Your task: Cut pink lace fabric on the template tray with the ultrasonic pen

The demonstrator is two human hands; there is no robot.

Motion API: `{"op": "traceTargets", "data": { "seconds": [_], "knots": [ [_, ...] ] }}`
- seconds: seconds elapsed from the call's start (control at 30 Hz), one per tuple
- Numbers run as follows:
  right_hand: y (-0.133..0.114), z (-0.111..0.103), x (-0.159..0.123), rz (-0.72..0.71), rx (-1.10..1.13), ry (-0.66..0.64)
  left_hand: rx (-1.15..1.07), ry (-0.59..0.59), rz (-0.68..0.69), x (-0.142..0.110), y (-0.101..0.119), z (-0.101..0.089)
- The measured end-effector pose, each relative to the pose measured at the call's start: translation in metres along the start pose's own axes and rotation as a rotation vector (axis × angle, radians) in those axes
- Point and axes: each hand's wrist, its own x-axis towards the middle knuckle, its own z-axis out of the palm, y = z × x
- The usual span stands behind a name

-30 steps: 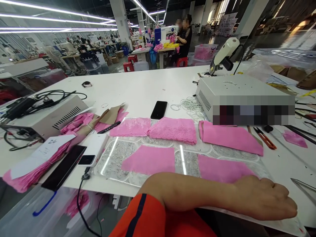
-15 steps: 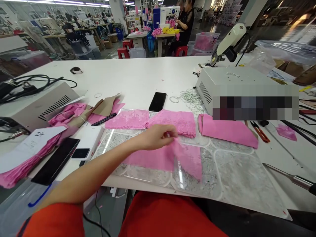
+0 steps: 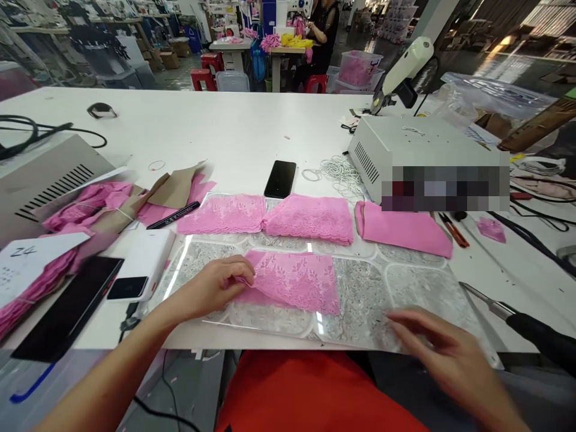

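A pink lace fabric piece (image 3: 292, 276) lies across the clear-edged, grey-patterned mat (image 3: 360, 294) in front of me. My left hand (image 3: 225, 279) pinches its upper left edge between thumb and fingers, and a plainer pink layer shows beneath it there. Slightly blurred, my right hand (image 3: 436, 342) hovers by the mat's front right part, fingers apart and holding nothing. Behind the held piece sit two pink lace stacks, a left stack (image 3: 222, 214) and a middle stack (image 3: 310, 219). Right of them is a folded plain pink fabric (image 3: 402, 231).
A black phone (image 3: 279, 179) and tangled white elastic (image 3: 339, 175) lie behind the stacks. A grey machine box (image 3: 405, 138) stands right, near a black-handled pointed tool (image 3: 508, 312). On the left are a white power bank (image 3: 148, 258), a black pen (image 3: 173, 215) and a pink bundle (image 3: 90, 204).
My left hand has moved left and down, from the lace's lifted part to its left edge. The lace is now spread flatter. My right hand has come into view.
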Motion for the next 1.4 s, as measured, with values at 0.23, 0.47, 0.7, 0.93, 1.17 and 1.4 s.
{"op": "traceTargets", "data": {
  "seconds": [0.23,0.47,0.7,0.93,1.17,1.4],
  "knots": [
    [-0.035,0.056,0.058,-0.500,-0.086,-0.143,0.074,0.107,0.096,-0.007,-0.011,0.004],
    [-0.039,0.065,0.078,-0.570,-0.016,-0.147,0.114,0.172,0.071,-0.030,-0.020,-0.009],
    [-0.043,0.084,0.075,-0.709,-0.053,-0.202,0.202,0.171,0.075,-0.062,-0.028,-0.007],
    [-0.042,0.083,0.073,-0.743,-0.078,-0.129,0.313,0.155,0.088,-0.075,-0.035,-0.005],
    [-0.041,0.084,0.081,-0.731,-0.015,-0.129,0.454,0.269,0.144,-0.072,-0.037,0.007],
    [-0.078,0.056,0.140,-0.422,0.073,-0.366,0.335,0.250,-0.051,-0.044,-0.025,-0.050]
  ]
}}
